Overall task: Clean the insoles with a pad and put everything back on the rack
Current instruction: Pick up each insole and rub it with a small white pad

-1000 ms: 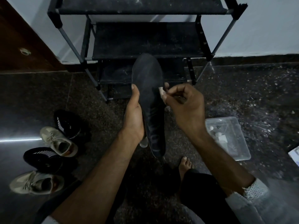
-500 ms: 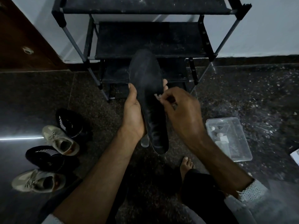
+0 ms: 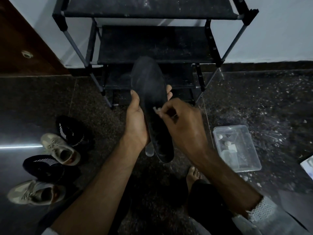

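Insole (image 3: pixel 150 99): dark, held upright above the floor in front of the rack (image 3: pixel 152 41), toe end far and heel end near, its upper face turned toward the camera so that face is open to wiping. Left hand (image 3: pixel 137 122) grips the insole from the left and behind, thumb along the left edge and fingertips wrapping round to the right edge; this braces the flexible piece against pressure from the other side. Right hand (image 3: pixel 181 122) has its fingers curled together, pinching a small pale pad (image 3: pixel 155 109) against the middle of the insole face, which suits a rubbing stroke along its length. Something pale and translucent shows below the left hand; its identity cannot be told. Four shoes (image 3: pixel 57 160) stand on the floor at the left, off the rack, presumably awaiting their insoles. Clear plastic box (image 3: pixel 237 148) lies on the floor at the right, near the working hand for supplies. Rack shelves remain to be refilled.
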Demonstrator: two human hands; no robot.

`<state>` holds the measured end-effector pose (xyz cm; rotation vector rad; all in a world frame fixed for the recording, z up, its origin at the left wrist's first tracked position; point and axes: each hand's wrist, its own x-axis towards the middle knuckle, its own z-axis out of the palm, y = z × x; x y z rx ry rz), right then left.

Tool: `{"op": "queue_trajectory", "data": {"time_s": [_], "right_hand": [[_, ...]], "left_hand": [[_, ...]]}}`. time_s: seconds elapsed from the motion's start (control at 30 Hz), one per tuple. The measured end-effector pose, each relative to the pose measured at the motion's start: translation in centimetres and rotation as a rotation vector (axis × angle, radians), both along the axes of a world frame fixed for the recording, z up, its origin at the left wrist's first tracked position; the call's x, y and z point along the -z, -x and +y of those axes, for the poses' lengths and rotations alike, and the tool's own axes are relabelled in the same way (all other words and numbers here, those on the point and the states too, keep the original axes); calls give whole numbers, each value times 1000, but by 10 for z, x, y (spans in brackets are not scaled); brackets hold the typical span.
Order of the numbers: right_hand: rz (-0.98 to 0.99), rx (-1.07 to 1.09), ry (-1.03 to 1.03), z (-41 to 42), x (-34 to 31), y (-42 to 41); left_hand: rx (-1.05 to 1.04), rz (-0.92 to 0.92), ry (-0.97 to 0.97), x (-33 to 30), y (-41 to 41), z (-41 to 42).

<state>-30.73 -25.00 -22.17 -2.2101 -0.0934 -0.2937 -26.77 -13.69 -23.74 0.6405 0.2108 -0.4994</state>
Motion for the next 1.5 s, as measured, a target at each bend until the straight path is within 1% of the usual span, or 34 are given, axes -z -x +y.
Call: {"op": "queue_trajectory", "data": {"time_s": [0.13, 0.2, 0.33, 0.37, 0.5, 0.53, 0.7, 0.77, 0.83, 0.9, 1.0, 1.03, 1.07, 1.13, 1.2, 1.33, 1.5], "right_hand": [[-21, -163, 1, 23, -5, 12], [-19, -129, 5, 16, -3, 6], [20, 12, 24, -5, 1, -2], [23, -1, 9, -2, 0, 0], [4, -177, -11, 22, -7, 13], [1, -186, -5, 23, -8, 12], [65, -15, 18, -3, -5, 1], [50, -56, 3, 3, -7, 6], [26, -159, -7, 16, -10, 12], [9, -203, 18, 21, -9, 12], [6, -73, 66, 7, -5, 2], [38, -21, 44, 1, -5, -1], [92, 18, -30, -4, -5, -2], [209, 53, -254, -8, -5, -3], [276, 41, -403, -10, -5, -4], [291, 17, -504, -9, -6, -5], [243, 89, -576, -13, -5, -9]], "left_hand": [[-40, -37, -88, 2, -2, 4], [-45, -31, -65, 2, -3, 5], [-25, -27, -6, -1, -3, 4], [-29, -23, -11, 0, -3, 4], [-60, -44, -101, 4, -5, 7], [-62, -52, -112, 3, -5, 8], [-46, -31, -43, 1, -4, 5], [-58, -30, -67, 3, -5, 6], [-66, -47, -121, 6, -7, 9], [-59, -63, -133, 6, -7, 9], [-38, -31, -79, 5, -6, 6], [-35, -24, -58, 5, -5, 5], [-37, -22, -49, 5, -5, 5], [-45, -22, -55, 5, -6, 5], [-58, -21, -64, 4, -6, 5], [-74, -18, -53, 2, -7, 6], [11, -42, 17, 4, -1, 1]]}}
